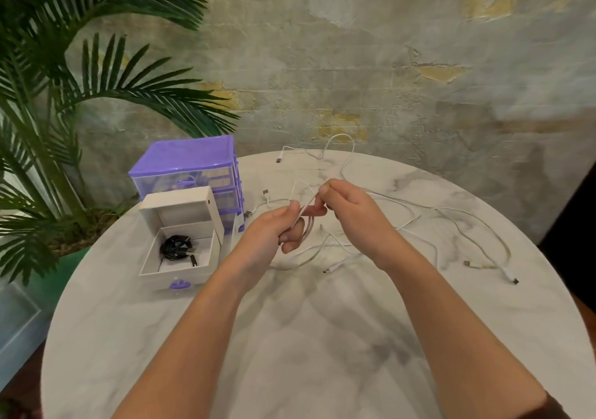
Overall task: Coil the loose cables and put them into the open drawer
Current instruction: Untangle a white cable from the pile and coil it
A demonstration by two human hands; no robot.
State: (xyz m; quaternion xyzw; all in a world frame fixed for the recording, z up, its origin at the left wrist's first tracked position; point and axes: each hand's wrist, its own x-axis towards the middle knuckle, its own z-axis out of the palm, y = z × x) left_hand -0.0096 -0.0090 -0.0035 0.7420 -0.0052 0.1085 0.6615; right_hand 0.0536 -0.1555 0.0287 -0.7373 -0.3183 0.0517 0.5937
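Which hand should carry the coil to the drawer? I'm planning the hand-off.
Left hand: it grips the white cable loops and is nearer the open white drawer.

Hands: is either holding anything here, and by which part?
Both hold a white cable. The left hand grips its gathered loops in curled fingers; the right hand pinches a strand just above those loops. The plug ends are not held.

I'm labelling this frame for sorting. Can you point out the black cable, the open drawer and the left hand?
Black cable (pixel 176 248), head view, middle of the coil.
Open drawer (pixel 175 277), head view, front wall above the purple handle.
Left hand (pixel 275 229), head view, back of the hand.
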